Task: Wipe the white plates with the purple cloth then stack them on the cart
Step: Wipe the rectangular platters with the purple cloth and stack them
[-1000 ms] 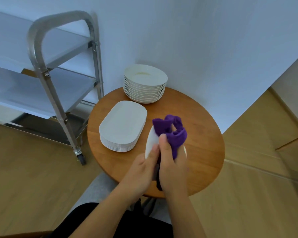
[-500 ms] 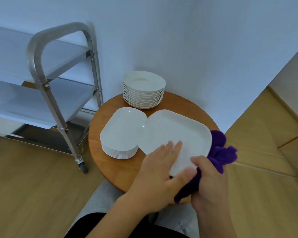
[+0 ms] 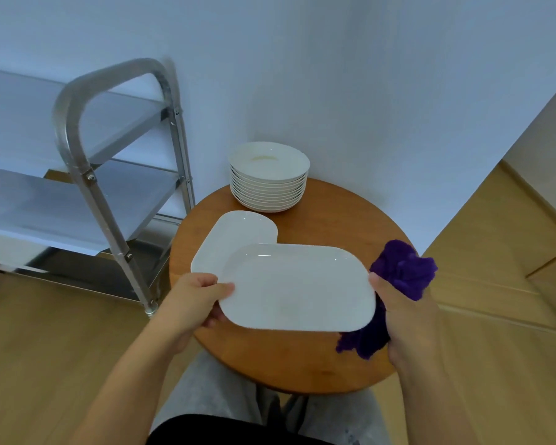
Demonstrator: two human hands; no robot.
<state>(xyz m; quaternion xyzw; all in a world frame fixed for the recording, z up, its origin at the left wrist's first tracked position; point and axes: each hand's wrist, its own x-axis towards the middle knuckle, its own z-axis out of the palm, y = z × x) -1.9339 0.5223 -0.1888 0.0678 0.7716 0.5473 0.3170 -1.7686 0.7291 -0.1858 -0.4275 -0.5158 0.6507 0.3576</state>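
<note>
A white rectangular plate [image 3: 297, 285] is held level above the round wooden table [image 3: 321, 226]. My left hand [image 3: 195, 298] grips its left edge, thumb on top. My right hand [image 3: 405, 311] holds the right edge together with the bunched purple cloth [image 3: 402, 273], which hangs out above and below my fingers. Beneath the held plate, a stack of white rectangular plates [image 3: 235, 240] sits on the table's left side. At the table's far edge stands a stack of round white plates [image 3: 268, 176]. The steel cart [image 3: 109, 187] stands to the left with bare shelves.
The cart's curved handle frame [image 3: 74, 104] rises close to the table's left edge. A white wall runs behind the table. Wooden floor lies on both sides, and my knees sit under the table's near edge.
The plate went from edge-on during wiping to flat. My left hand moved from lying on its surface to gripping its left edge; my right hand and cloth shifted to the right edge.
</note>
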